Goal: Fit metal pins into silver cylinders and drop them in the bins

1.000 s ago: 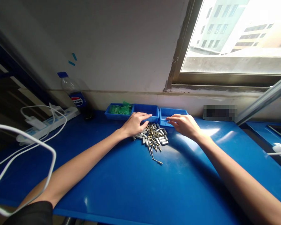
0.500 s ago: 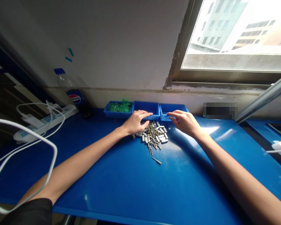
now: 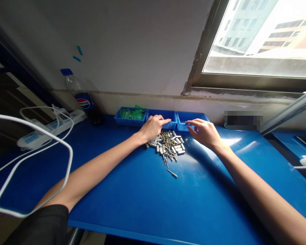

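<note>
My left hand (image 3: 153,128) reaches over the front of the middle blue bin (image 3: 165,113), with its index finger stretched to the right. Its thumb is mostly hidden, and I see nothing held in it. In front of the right blue bin (image 3: 203,117), my right hand (image 3: 206,133) hovers with curved fingers, the thumb a little apart from them. No clear object shows between its fingertips. Below and between the hands lies a pile of metal pins (image 3: 167,144) mixed with short silvery metal blocks (image 3: 179,149). One loose pin (image 3: 171,173) rests nearer to me.
Green plastic pieces (image 3: 132,113) fill the left blue bin (image 3: 118,120). A cola bottle (image 3: 84,102) stands by the wall. White cables (image 3: 70,149) and a power strip (image 3: 51,129) lie at left on the blue table (image 3: 142,200). A metal pole (image 3: 288,110) slants at right.
My left hand has shifted slightly up and its index finger now points out further, its thumb tucked from sight. My right hand stays before the right bin. The view has turned slightly.
</note>
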The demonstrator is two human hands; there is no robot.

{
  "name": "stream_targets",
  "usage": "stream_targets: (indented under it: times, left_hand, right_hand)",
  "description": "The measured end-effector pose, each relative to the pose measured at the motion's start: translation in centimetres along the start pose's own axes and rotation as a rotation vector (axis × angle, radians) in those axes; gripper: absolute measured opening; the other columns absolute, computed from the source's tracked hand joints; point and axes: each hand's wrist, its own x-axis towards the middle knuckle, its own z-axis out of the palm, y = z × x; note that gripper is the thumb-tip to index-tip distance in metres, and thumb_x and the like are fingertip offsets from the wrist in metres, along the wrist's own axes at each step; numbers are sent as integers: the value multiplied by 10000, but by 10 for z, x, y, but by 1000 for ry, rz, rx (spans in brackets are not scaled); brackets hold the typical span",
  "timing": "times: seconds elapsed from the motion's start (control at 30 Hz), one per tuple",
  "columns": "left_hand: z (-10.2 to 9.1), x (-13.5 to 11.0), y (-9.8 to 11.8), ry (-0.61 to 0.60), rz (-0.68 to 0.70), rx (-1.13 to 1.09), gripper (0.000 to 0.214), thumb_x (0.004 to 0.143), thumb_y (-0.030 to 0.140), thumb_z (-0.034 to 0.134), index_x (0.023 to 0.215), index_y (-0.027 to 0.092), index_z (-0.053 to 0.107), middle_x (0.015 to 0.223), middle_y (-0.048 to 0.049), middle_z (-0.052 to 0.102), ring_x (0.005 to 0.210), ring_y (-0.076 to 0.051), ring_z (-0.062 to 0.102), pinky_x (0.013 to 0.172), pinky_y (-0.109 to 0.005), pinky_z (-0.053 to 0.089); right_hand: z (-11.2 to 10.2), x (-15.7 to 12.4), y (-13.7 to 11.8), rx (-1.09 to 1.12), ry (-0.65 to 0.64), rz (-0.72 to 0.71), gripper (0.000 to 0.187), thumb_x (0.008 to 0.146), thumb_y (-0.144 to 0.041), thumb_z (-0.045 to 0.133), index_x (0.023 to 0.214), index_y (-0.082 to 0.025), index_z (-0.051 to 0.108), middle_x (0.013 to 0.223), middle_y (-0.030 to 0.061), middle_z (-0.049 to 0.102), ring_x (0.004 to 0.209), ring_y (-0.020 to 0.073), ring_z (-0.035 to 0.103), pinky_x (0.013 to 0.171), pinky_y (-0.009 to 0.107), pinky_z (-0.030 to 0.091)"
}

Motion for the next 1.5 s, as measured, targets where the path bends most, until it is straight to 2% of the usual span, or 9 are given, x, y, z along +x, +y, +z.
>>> stream_targets:
  times: [0.37,0.53,0.63,0.8,0.97,1.17,1.27,1.37,1.5]
  left_hand:
    - [2,1,-9,-3,88,-48,441,1005,138,450,1398,155,650,1140,-133,707,1033,-225,639,970,-393,529]
    - [-1,-6,-14,179,217,-127,417,993,97,461,1359,119,660,1198,-151,694,1213,-240,582,1055,-415,523]
    - [-14,-20,-16,261,240,-126,385,974,82,488,1291,145,697,1203,-142,693,1206,-238,596,1046,-427,535]
    - [-40,-58,-30,215,78,-106,284,982,168,524,1162,162,744,1107,-103,735,1032,-212,690,942,-348,570]
    - [-50,-95,-53,134,-160,-59,260,960,201,538,1078,203,770,1046,-70,766,980,-217,729,872,-313,575]
    - [-47,-116,-76,119,-272,-103,257,932,194,547,1035,205,783,1030,-63,772,927,-211,733,849,-307,573]
    - [-47,-118,-79,102,-287,-130,250,921,192,562,1032,196,786,1027,-72,768,916,-212,727,829,-301,574]
    - [-50,-118,-79,79,-274,-145,259,953,243,562,1056,175,789,1054,-99,759,989,-234,715,895,-329,575]
    - [-51,-120,-75,48,-223,-224,328,979,370,585,1150,163,774,1191,-132,746,1203,-297,654,1095,-443,500]
  right_hand:
    - [6,-2,3,18,19,-33,254,962,-251,590,1115,-201,786,1097,93,793,668,187,711,716,341,569]
    - [4,-2,-2,56,61,-59,268,960,-233,588,1141,-187,780,1145,104,784,666,181,721,698,333,588]
    - [1,2,-16,55,127,-133,253,966,-230,577,1107,-194,784,1132,95,787,829,225,758,762,354,597]
    - [4,32,-65,140,114,-251,229,961,-215,583,1087,-213,774,1075,79,789,946,253,725,882,411,569]
    - [33,83,-121,77,-40,-334,305,963,-276,611,1238,-218,729,1280,125,704,1155,320,600,949,469,513]
    - [72,126,-143,-67,-157,-334,172,907,-302,717,980,-181,814,1210,180,662,1165,368,527,921,478,488]
    - [83,132,-141,7,-116,-344,139,902,-253,710,858,-185,823,1083,155,679,1069,341,554,890,465,500]
    - [85,131,-140,158,10,-373,174,922,-248,680,835,-199,823,1015,124,685,968,296,573,856,448,523]
    - [67,123,-148,340,197,-382,168,923,-286,699,843,-201,819,989,113,676,869,253,595,771,418,551]
